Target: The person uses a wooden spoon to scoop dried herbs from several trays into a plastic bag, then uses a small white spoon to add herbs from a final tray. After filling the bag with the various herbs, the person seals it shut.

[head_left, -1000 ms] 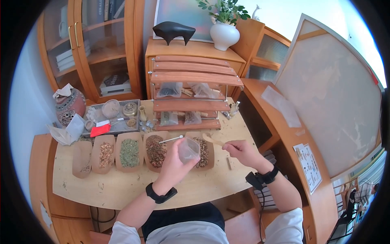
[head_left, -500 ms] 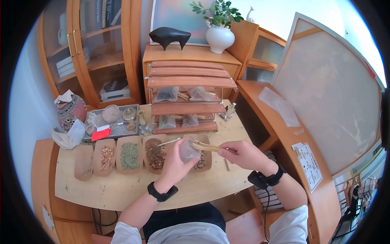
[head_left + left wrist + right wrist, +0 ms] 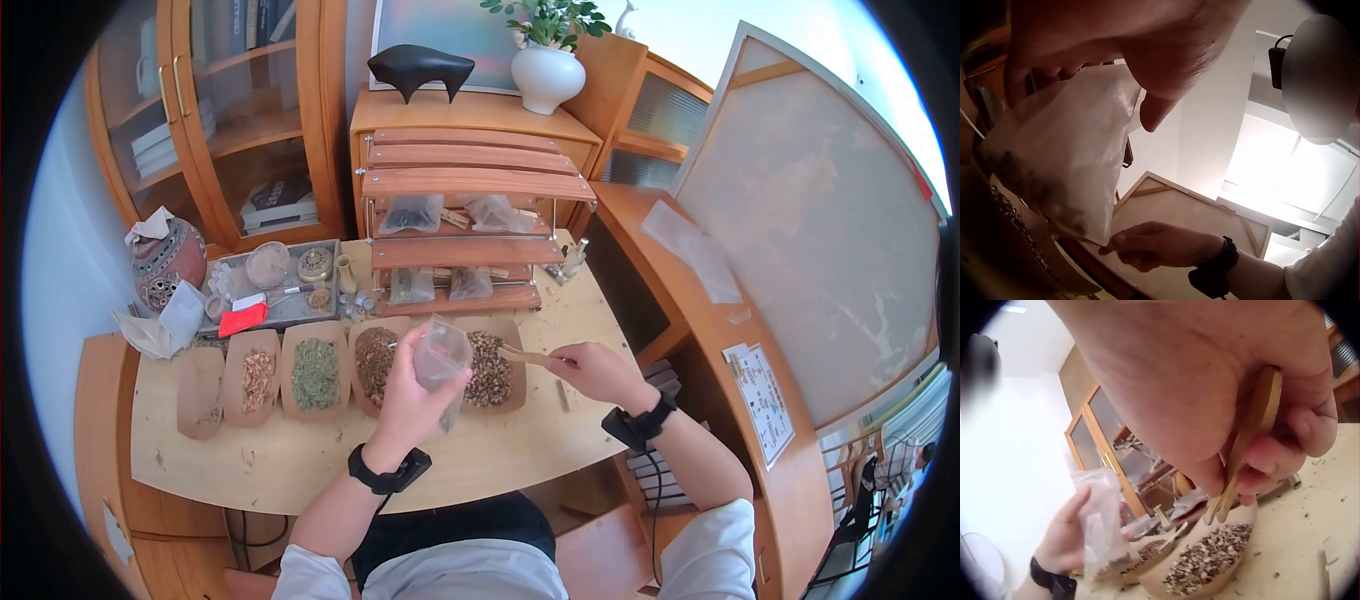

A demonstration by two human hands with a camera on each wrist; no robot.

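I am filling a clear plastic bag (image 3: 441, 352), which my left hand (image 3: 408, 400) is pinching upright at centre frame, above the desk (image 3: 300, 455). My right hand (image 3: 590, 368) is gripping wooden tongs (image 3: 522, 354) over the tray of brown pieces (image 3: 490, 372). In my judgement, the next move calls for nipping pieces and lifting them to the bag mouth.

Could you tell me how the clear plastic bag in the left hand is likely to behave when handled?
The bag is probably floppy: its thin film creases in the left hand. Likely light, with only a little dried herb at the bottom. It may sag if released.
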